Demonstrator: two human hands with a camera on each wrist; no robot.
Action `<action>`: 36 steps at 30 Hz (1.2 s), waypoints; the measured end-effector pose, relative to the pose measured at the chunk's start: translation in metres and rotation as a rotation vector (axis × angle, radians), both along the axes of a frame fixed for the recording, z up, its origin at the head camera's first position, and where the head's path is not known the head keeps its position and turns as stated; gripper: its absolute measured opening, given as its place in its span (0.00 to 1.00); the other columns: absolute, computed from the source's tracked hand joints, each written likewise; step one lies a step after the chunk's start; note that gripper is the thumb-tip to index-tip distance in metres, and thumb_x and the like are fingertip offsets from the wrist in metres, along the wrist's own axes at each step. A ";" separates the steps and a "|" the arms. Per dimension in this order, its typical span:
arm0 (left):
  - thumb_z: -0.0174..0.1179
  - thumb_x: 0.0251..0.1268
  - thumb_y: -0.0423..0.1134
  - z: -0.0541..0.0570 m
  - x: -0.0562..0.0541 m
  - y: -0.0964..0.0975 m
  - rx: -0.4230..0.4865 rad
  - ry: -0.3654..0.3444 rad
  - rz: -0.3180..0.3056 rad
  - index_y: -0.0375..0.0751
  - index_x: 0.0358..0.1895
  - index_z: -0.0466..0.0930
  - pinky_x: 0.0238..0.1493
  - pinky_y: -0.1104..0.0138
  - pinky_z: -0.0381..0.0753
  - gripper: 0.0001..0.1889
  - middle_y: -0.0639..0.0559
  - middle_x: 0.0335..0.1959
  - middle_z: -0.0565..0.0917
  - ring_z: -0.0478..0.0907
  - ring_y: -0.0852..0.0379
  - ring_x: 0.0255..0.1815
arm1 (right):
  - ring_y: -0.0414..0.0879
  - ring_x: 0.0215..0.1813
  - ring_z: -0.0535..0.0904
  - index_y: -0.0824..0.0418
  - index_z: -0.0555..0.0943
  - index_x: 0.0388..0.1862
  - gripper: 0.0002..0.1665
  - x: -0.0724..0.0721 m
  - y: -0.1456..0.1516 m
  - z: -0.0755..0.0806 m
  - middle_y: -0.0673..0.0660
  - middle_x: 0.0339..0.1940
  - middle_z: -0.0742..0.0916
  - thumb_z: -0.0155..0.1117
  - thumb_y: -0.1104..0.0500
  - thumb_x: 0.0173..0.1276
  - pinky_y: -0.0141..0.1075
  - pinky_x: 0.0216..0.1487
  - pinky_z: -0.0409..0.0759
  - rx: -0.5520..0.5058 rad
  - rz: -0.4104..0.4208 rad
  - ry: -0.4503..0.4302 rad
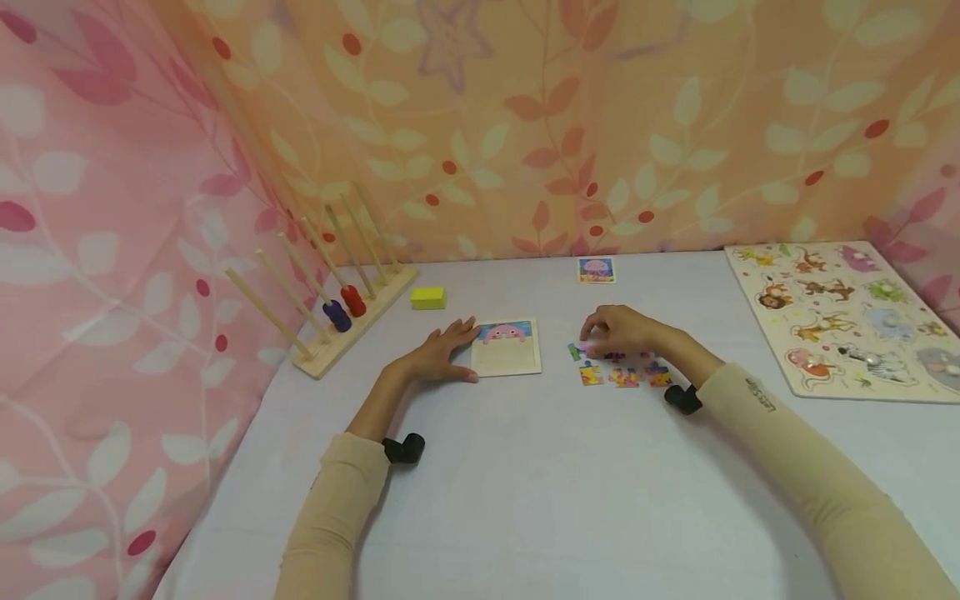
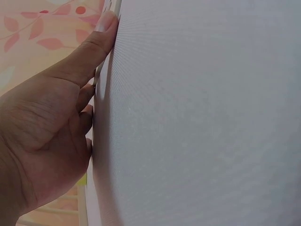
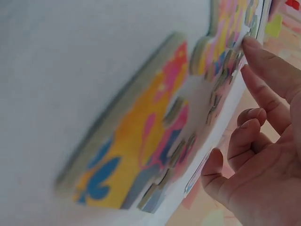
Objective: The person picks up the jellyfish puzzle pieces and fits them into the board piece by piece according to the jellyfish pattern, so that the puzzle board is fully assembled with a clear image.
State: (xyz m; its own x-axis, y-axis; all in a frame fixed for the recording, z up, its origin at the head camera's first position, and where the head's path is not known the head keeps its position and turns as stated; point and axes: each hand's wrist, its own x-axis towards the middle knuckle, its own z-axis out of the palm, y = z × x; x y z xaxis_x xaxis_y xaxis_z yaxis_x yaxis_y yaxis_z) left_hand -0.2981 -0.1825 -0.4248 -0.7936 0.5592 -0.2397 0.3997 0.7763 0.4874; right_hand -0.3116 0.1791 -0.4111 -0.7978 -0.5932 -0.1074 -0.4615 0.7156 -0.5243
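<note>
My left hand (image 1: pixel 441 352) rests on the table with its fingers spread, fingertips and thumb at the left edge of a square wooden puzzle tray (image 1: pixel 510 367). The tray's top strip holds pieces showing a pink face on blue; below it is bare wood. In the left wrist view, the thumb of the left hand (image 2: pixel 56 113) lies along the tray edge. My right hand (image 1: pixel 622 330) bends down over the loose jigsaw pieces (image 1: pixel 625 378), thumb and forefinger pinching a pink puzzle piece (image 1: pixel 590 347). Close to the right wrist camera lies a yellow-orange jigsaw piece (image 3: pixel 136 136).
A wooden peg rack (image 1: pixel 360 321) with blue and red beads stands at the left, near a yellow block (image 1: pixel 428 298). A small picture card (image 1: pixel 596 269) lies at the back. At the right is a large animal puzzle board (image 1: pixel 847 321). Patterned curtains (image 1: pixel 525 125) enclose the table.
</note>
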 end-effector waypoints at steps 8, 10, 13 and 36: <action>0.63 0.51 0.59 -0.002 -0.002 -0.001 -0.012 0.010 -0.015 0.54 0.73 0.43 0.72 0.48 0.30 0.50 0.54 0.76 0.38 0.29 0.51 0.76 | 0.46 0.33 0.67 0.54 0.83 0.39 0.13 0.000 0.000 0.000 0.52 0.29 0.75 0.69 0.52 0.55 0.36 0.35 0.63 -0.005 0.032 0.062; 0.63 0.51 0.59 -0.001 -0.003 -0.001 0.000 0.015 -0.018 0.53 0.73 0.43 0.72 0.48 0.30 0.50 0.53 0.76 0.38 0.30 0.50 0.76 | 0.45 0.33 0.67 0.54 0.83 0.39 0.12 0.000 -0.001 0.001 0.52 0.29 0.75 0.69 0.53 0.56 0.35 0.35 0.63 -0.005 0.034 0.075; 0.63 0.50 0.59 0.000 -0.003 -0.002 0.006 0.019 -0.016 0.53 0.73 0.44 0.72 0.48 0.30 0.50 0.53 0.76 0.39 0.30 0.51 0.76 | 0.45 0.34 0.67 0.55 0.83 0.40 0.12 -0.002 -0.004 0.004 0.52 0.30 0.76 0.67 0.54 0.57 0.35 0.35 0.64 -0.027 0.032 0.077; 0.64 0.50 0.58 -0.002 -0.004 -0.001 -0.010 0.014 -0.008 0.53 0.73 0.43 0.72 0.49 0.30 0.51 0.55 0.76 0.38 0.30 0.52 0.76 | 0.45 0.34 0.64 0.62 0.83 0.39 0.13 -0.011 -0.061 0.020 0.55 0.27 0.72 0.65 0.56 0.58 0.35 0.33 0.61 -0.120 0.075 0.036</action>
